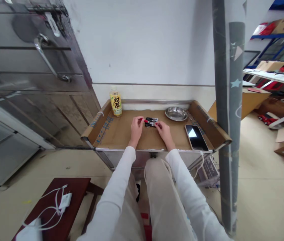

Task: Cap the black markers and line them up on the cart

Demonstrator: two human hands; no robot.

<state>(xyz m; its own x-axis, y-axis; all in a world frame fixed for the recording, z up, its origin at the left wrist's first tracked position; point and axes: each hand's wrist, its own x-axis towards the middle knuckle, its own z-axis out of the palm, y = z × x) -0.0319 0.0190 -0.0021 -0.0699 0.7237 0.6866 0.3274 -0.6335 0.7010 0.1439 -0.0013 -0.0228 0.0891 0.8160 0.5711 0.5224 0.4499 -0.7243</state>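
Left hand: I see my left hand (136,129) resting on the cardboard-lined tray (122,135), fingers curled toward the left end of the small dark items, thumb and forefinger closed near a red tip; I cannot tell for sure whether they pinch it.
Right hand: my right hand (164,131) lies opposite, fingertips drawn together at the right end of the same cluster; whether it truly clamps one piece is too small for me to tell.
Small dark items: the small dark items (151,122) look like short black sticks with red ends, bunched in the middle of the tray between my two hands, touching or nearly touching both.
Bottle: a yellow-labelled bottle (116,102) stands upright in the far left corner of the tray, well apart from my hands.
Bowl: a steel bowl (176,113) sits near the far right, beyond my right hand.
Phone: a phone (196,137) lies flat at the right edge, screen up, just beside my right wrist.
Stool: a dark red stool (74,192) with a white charger cable (56,207) stands on the floor at lower left.
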